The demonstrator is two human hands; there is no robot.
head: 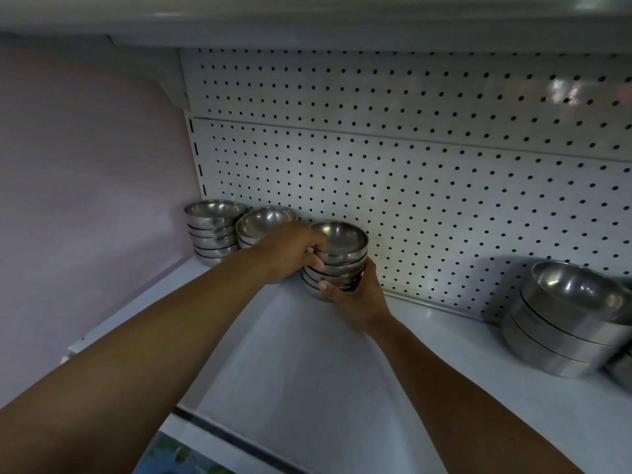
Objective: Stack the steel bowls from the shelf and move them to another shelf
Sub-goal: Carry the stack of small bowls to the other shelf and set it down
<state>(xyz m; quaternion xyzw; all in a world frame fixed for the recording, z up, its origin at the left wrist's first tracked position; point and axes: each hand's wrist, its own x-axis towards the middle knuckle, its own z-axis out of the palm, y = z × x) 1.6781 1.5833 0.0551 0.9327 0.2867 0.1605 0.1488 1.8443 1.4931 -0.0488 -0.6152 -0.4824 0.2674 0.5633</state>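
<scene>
Both your hands are on the middle stack (pixel 342 249) of small steel bowls, which stands near the back of the white shelf (pixel 307 364), close to the pegboard (pixel 410 186). Your left hand (pixel 290 248) comes in from the left, and its grip is closed on the upper bowls, fingers curled against their wall. Your right hand (pixel 355 290) holds lower, from the front and right, its grip wrapped round the bottom bowls with the thumb across the near side.

The stack therefore sits between your two grips with its axis upright, left hand high and right hand low. Neither hand has any reach to make. I judge that the coming move depends on lifting straight along that axis with both hands together, so the top bowls do not slide.

Your right hand covers the stack's base, so I cannot tell whether it rests on the shelf. Your left hand hides part of the neighbouring stack (pixel 263 220), beside the corner stack (pixel 213 230). The larger bowls (pixel 564 319) are cut off at the right edge.
</scene>
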